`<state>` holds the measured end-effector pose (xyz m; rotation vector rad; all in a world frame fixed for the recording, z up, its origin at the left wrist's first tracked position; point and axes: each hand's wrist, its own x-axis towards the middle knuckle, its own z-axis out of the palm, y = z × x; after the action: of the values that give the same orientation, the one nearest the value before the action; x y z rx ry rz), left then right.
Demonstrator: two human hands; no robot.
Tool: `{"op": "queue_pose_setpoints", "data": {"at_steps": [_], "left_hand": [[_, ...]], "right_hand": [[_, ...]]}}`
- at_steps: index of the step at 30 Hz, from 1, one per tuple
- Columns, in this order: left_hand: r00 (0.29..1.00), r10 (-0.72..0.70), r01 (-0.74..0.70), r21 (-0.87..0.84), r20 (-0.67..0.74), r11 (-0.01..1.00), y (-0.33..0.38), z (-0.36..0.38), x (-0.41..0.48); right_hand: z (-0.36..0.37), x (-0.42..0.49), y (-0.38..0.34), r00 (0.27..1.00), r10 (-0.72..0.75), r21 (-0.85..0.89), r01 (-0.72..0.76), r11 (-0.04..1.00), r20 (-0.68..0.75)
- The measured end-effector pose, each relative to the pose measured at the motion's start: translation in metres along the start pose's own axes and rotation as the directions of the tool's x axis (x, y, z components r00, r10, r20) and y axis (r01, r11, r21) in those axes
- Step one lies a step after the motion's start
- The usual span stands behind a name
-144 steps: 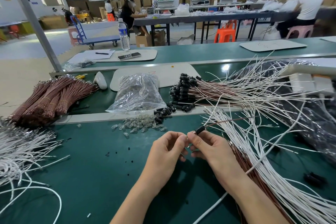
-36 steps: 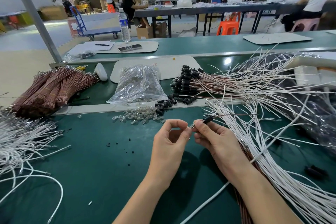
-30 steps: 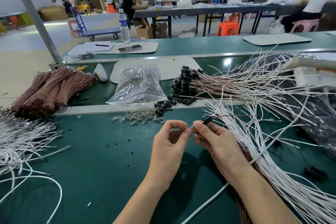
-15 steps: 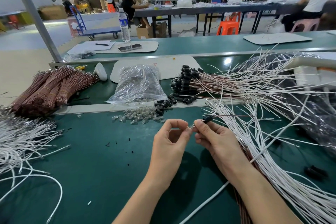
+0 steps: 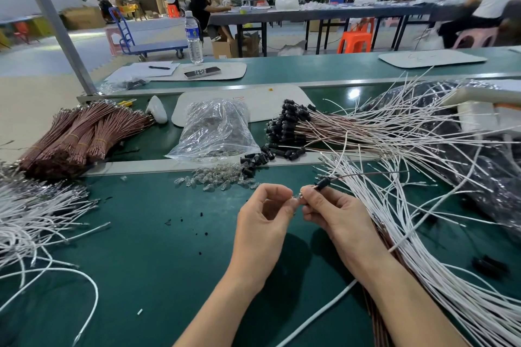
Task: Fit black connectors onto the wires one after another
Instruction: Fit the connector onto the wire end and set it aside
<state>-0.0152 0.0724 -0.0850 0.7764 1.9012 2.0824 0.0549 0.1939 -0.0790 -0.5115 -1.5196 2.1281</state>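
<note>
Bundled wires (image 5: 81,135) sit far left, bag (image 5: 214,129) mid-table with a pile of small parts (image 5: 217,180) on its near side. Capped wires (image 5: 290,129) right of the bag, loose wires (image 5: 423,205) sprawl down the right. Bottle (image 5: 193,36) way back on the far table (image 5: 310,70).

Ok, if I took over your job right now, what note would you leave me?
The left hand pinches the tip of the brown wire; the right hand grips it just behind. A black connector already sits on that wire, beside the right fingers.
Done: a pile of finished wires with connectors on, at the back.
Left: probably the many white wires on the right and the brown bundles on the left.
The loose connectors lie next to the clear bulbs.
</note>
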Motion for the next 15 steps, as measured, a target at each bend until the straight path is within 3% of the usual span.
{"op": "queue_pose_setpoints", "data": {"at_steps": [15], "left_hand": [[1.0,-0.009,0.008,-0.04,-0.028,0.999,0.0004,0.0001,0.0008]], "right_hand": [[0.0023,-0.0006,0.0012,0.999,0.039,0.051,-0.039,0.998,0.013]]}}
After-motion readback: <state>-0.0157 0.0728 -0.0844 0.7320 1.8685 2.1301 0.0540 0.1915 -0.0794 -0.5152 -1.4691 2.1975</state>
